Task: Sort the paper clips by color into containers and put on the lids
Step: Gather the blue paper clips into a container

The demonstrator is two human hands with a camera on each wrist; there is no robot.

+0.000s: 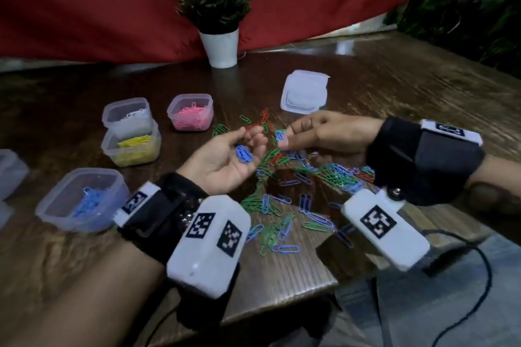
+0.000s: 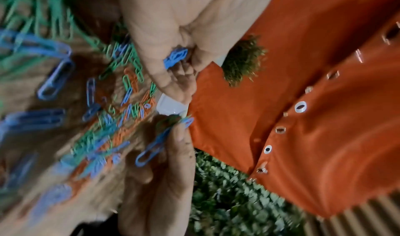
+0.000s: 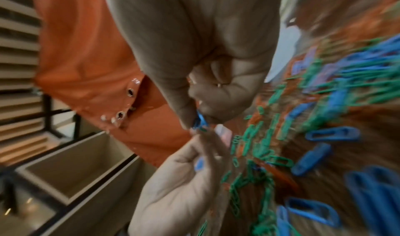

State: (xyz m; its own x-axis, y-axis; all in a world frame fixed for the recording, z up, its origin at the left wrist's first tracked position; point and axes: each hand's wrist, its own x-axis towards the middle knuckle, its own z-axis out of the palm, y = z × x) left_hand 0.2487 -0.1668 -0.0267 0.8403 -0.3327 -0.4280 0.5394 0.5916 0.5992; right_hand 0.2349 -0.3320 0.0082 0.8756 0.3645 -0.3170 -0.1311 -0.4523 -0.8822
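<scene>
Several blue clips [image 1: 244, 154] are cupped in the upturned left hand [image 1: 225, 162], its fingers loosely curled around them. Another blue clip [image 1: 280, 135] is pinched between thumb and fingertips of the right hand [image 1: 321, 132], just beside the left. Below both, the mixed pile of clips [image 1: 284, 194] is spread on the bench [image 1: 394, 87]. The container with blue clips [image 1: 81, 200] is set near the left wrist.
</scene>
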